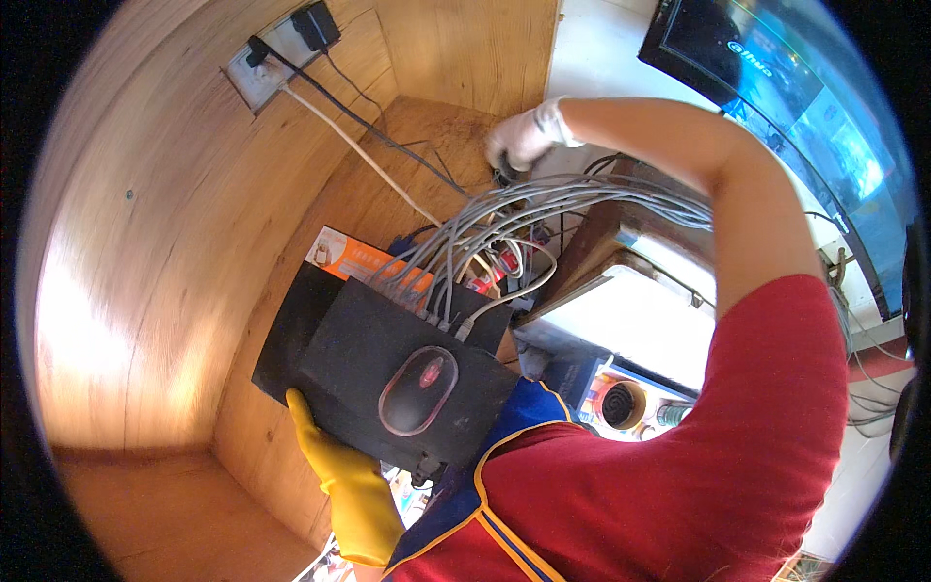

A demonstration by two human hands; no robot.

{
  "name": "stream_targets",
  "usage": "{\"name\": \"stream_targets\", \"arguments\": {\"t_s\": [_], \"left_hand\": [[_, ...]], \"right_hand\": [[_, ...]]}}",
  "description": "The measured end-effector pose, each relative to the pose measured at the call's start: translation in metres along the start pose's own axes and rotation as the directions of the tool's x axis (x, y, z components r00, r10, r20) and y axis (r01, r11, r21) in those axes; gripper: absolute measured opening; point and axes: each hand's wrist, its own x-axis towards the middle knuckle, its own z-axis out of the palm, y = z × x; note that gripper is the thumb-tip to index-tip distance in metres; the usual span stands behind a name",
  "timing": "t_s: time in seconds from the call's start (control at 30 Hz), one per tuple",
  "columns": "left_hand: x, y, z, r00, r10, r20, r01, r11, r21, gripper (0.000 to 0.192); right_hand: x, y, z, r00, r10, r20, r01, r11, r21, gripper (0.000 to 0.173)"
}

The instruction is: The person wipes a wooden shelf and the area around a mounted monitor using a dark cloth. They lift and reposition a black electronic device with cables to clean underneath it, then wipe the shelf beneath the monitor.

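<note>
A yellow rubber glove covers my left hand (338, 473), which grips the near left edge of stacked black boxes; the other fingers are hidden underneath. The upper black box (342, 327) looks like a network device, with several grey cables (465, 225) plugged into its far side. A black computer mouse (418, 393) with a red wheel lies on top. Beneath it is a wider black box (287, 349). My right hand (524, 142), in a whitish glove, is at the back of the wooden shelf, its fingers closed around a small dark object (507, 173) that is blurred.
A wall socket plate (265, 69) holds a black plug and a black adapter (315, 28), with cords trailing down. An orange-and-white carton (349, 254) lies behind the boxes. Right of the cables are a white panel (633, 327) and a round brown container (620, 404). A monitor (793, 94) stands upper right.
</note>
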Motion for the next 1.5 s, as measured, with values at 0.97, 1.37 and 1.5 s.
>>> {"name": "stream_targets", "arguments": {"t_s": [0.97, 1.37, 1.5], "left_hand": [[0.002, 0.008, 0.001, 0.995, -0.071, 0.072, 0.068, 0.996, 0.05, 0.071], [0.023, 0.034, -0.002, 0.984, -0.163, 0.071, 0.144, 0.964, 0.224, 0.075], [0.01, 0.033, -0.006, 0.992, -0.095, 0.082, 0.065, 0.947, 0.314, 0.073]], "right_hand": [[-0.2, -0.183, 0.213, 0.511, 0.567, -0.645, 0.561, 0.348, 0.751, 0.035], [0.055, -0.169, 0.25, -0.05, 0.833, -0.55, 0.861, 0.315, 0.399, 0.052], [0.11, -0.132, 0.246, 0.315, 0.673, -0.669, 0.717, 0.294, 0.632, 0.059]]}}
